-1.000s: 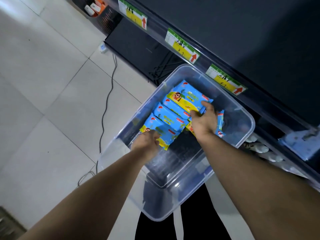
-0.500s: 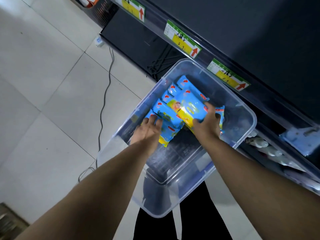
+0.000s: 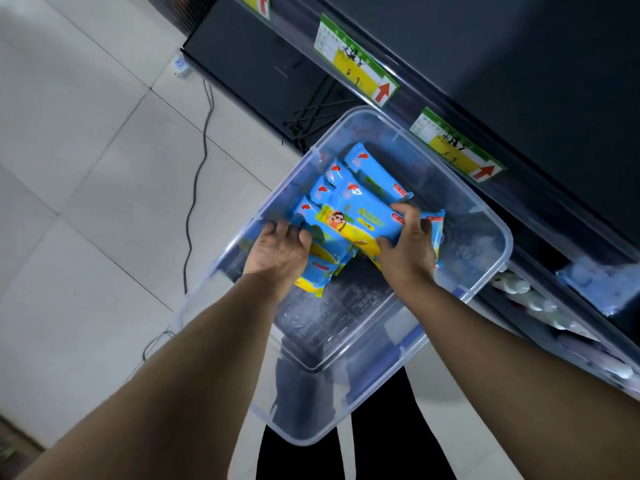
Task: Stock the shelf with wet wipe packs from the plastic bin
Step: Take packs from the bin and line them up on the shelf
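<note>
Between both sets of fingers, low inside the clear plastic bin (image 3: 504,251), sits a bunch of blue-and-yellow wet wipe packs (image 3: 375,174). R hand (image 3: 410,252) is clenched on the right end of the top pack (image 3: 356,220), with its fingers (image 3: 405,211) hooked over the far edge and the thumb on the near edge. L hand (image 3: 277,252) has its fingers (image 3: 282,228) curled down over the left end of the bunch, right by the bin wall, thumb pressed onto a pack. It's grasping, but I can't tell which pack(s) exactly.

Progress, as a judgement: early in a pick, w/ nothing lifted clear yet. Every pack in view is inside the bin, approx half a dozen, stacked in an overlapping row running away from the fingers. The near side of the bin, below the wrists, shows bare bottom. No blue pack shows on the dark shelf (image 3: 519,64) beyond the fingers, where green-and-yellow price labels (image 3: 356,67) mark the front edge. A lower tier right of the R fingers holds pale goods (image 3: 519,289), too blurred to name.

Left to do: raise the held pack(s), carry up and over the bin rim to the shelf, set down, then repeat for the rest. A cable (image 3: 194,188) trails over the tiled floor (image 3: 86,168), well left of the L fingers.
</note>
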A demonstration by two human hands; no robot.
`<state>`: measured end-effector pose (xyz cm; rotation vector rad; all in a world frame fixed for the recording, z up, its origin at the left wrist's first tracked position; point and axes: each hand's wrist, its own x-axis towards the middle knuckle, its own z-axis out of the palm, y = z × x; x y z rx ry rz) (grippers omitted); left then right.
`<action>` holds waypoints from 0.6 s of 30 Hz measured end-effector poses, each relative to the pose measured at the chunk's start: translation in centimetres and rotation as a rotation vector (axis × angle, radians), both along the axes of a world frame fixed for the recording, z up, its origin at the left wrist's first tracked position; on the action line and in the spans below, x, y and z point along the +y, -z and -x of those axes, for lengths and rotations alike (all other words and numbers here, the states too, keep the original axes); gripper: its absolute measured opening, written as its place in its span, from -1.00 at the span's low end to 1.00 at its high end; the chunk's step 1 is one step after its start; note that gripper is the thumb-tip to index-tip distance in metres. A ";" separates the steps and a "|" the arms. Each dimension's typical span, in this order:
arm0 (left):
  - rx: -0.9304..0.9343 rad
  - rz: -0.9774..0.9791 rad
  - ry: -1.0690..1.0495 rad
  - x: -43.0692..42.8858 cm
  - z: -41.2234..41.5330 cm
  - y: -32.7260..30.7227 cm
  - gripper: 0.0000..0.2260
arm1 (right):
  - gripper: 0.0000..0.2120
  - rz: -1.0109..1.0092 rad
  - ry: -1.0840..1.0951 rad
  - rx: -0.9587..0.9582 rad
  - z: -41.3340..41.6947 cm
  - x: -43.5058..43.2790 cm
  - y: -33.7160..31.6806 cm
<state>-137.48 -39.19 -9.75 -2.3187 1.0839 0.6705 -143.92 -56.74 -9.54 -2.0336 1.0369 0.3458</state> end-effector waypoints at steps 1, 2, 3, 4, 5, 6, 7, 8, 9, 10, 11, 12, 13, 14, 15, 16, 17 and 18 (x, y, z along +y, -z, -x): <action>0.028 0.015 0.000 0.3 0.0 -0.5 -0.71 | -0.53 -0.002 0.008 -0.004 0.2 -0.1 -0.4; 0.050 0.032 -0.002 0.7 0.2 -1.1 -0.72 | -0.55 -0.005 0.016 -0.012 0.4 -0.2 -0.9; 0.078 0.028 -0.015 0.9 0.3 -1.8 -0.72 | -0.56 -0.008 0.021 -0.023 0.6 -0.2 -1.4; 0.106 0.037 -0.065 1.1 0.5 -2.5 -0.70 | -0.57 -0.008 0.027 -0.032 0.9 -0.2 -1.8; 0.108 0.071 -0.141 1.3 0.8 -3.4 -0.67 | -0.57 0.000 0.038 -0.042 1.2 -0.2 -2.5; 0.134 0.087 -0.264 1.5 1.1 -4.1 -0.63 | -0.57 0.012 0.048 -0.047 1.6 -0.1 -3.1; 0.181 0.083 -0.432 1.7 1.5 -5.0 -0.62 | -0.57 0.028 0.059 -0.054 2.0 0.1 -3.9; 0.215 0.089 -0.594 1.9 1.9 -5.6 -0.64 | -0.57 0.042 0.066 -0.066 2.4 0.3 -4.5; 0.254 0.104 -0.717 2.1 2.4 -6.0 -0.66 | -0.56 0.058 0.070 -0.077 2.8 0.5 -5.1; 0.272 0.157 -0.797 2.5 2.8 -6.7 -0.66 | -0.55 0.079 0.077 -0.091 3.1 0.9 -6.0; 0.278 0.206 -0.830 2.8 3.0 -7.4 -0.65 | -0.55 0.099 0.084 -0.100 3.3 1.3 -6.8; 0.277 0.250 -0.828 3.2 3.3 -8.3 -0.63 | -0.55 0.118 0.097 -0.110 3.7 1.7 -7.8; 0.288 0.273 -0.816 3.4 3.3 -9.1 -0.62 | -0.56 0.134 0.112 -0.123 3.9 2.0 -8.7; 0.303 0.288 -0.809 3.8 3.3 -9.7 -0.61 | -0.56 0.151 0.125 -0.137 4.1 2.4 -9.6; 0.315 0.302 -0.794 4.2 3.3 -10.6 -0.61 | -0.56 0.175 0.139 -0.158 4.7 2.9 -10.8; 0.311 0.315 -0.776 4.6 3.3 -11.5 -0.61 | -0.56 0.205 0.144 -0.186 5.3 3.5 -11.9; 0.296 0.332 -0.743 5.0 3.3 -12.7 -0.62 | -0.57 0.240 0.147 -0.220 6.1 4.1 -13.1; 0.286 0.356 -0.717 5.4 3.1 -13.8 -0.63 | -0.57 0.272 0.146 -0.249 6.8 4.7 -14.1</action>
